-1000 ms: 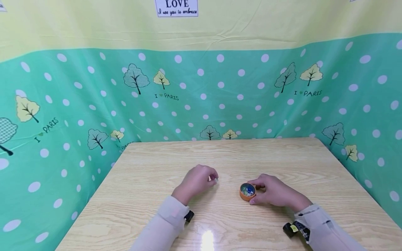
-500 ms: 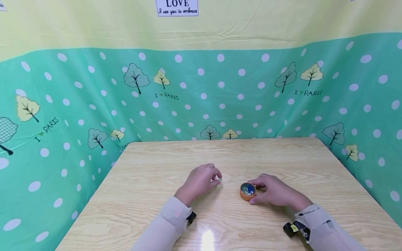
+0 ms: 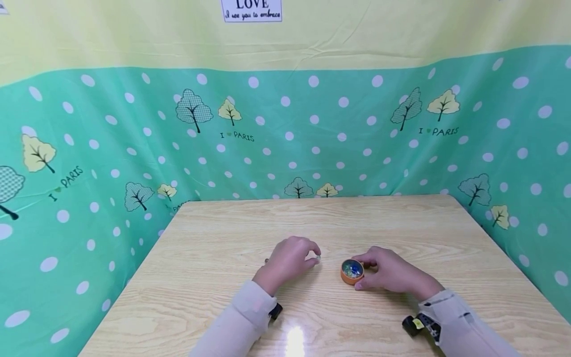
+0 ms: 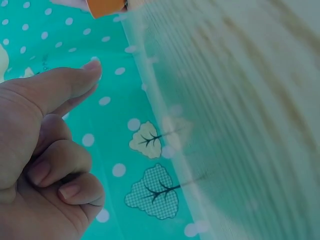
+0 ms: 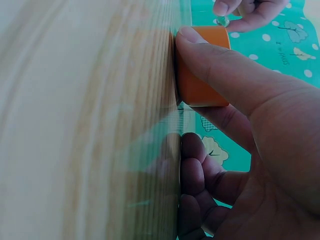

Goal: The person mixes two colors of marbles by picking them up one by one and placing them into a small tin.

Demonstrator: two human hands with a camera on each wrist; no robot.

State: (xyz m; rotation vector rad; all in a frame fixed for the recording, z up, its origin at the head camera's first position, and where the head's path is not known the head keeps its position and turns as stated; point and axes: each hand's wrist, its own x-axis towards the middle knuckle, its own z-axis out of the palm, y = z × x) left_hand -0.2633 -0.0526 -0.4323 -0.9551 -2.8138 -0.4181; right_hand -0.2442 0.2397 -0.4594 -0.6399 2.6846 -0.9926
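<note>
My left hand (image 3: 289,259) pinches a small clear glass marble (image 5: 223,21) between thumb and forefinger, just left of a round orange cup (image 3: 352,280). In the left wrist view the marble is mostly hidden behind the thumb tip (image 4: 92,65). My right hand (image 3: 389,270) holds the cup from its right side, thumb (image 5: 192,37) on the near wall and fingers behind. The cup stands upright on the table, with shiny blue and greenish glass pieces inside. In the right wrist view its orange wall (image 5: 200,85) hides the contents.
A light wood-grain table (image 3: 223,233) lies under both hands. Behind my left wrist a tiny dark object (image 3: 266,261) shows on the tabletop. A green dotted cloth (image 3: 267,134) closes off the back and both sides.
My left hand has shifted right with the marble, closer to the cup. A tiny dark object has come into sight behind the left wrist. The right hand and cup stay put.
</note>
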